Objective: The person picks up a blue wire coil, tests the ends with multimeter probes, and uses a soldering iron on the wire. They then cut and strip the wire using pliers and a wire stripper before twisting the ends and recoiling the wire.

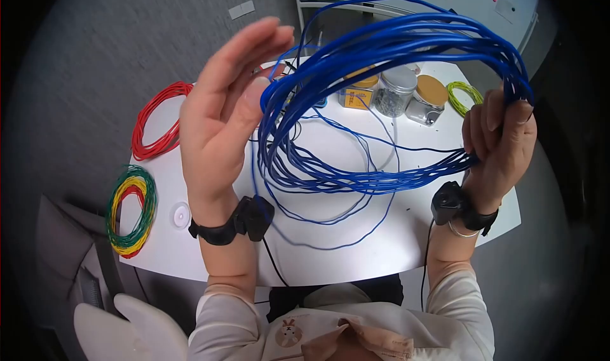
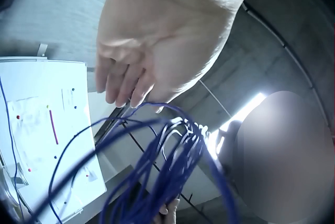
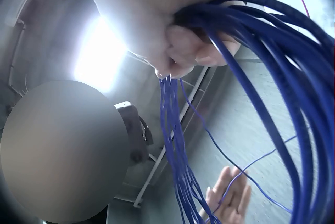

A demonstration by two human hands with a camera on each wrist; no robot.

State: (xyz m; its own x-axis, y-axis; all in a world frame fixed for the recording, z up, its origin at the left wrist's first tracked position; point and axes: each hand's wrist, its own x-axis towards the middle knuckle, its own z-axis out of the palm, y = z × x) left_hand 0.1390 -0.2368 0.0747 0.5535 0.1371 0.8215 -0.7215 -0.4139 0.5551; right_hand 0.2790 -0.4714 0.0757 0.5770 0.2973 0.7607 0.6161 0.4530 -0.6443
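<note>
A large coil of blue wire (image 1: 387,100) is held up above a white table (image 1: 406,234), loose strands trailing down. The right hand (image 1: 499,145) clenches one side of it; the left hand (image 1: 222,113), flat with straight fingers, touches the other. Behind stand jars (image 1: 397,91); a red wire coil (image 1: 159,120) lies left.

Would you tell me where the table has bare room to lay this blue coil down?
The near front of the white table is bare apart from loose loops trailing from the blue coil. The far edge is crowded with jars; the left holds the red coil and the multicoloured coil.
</note>
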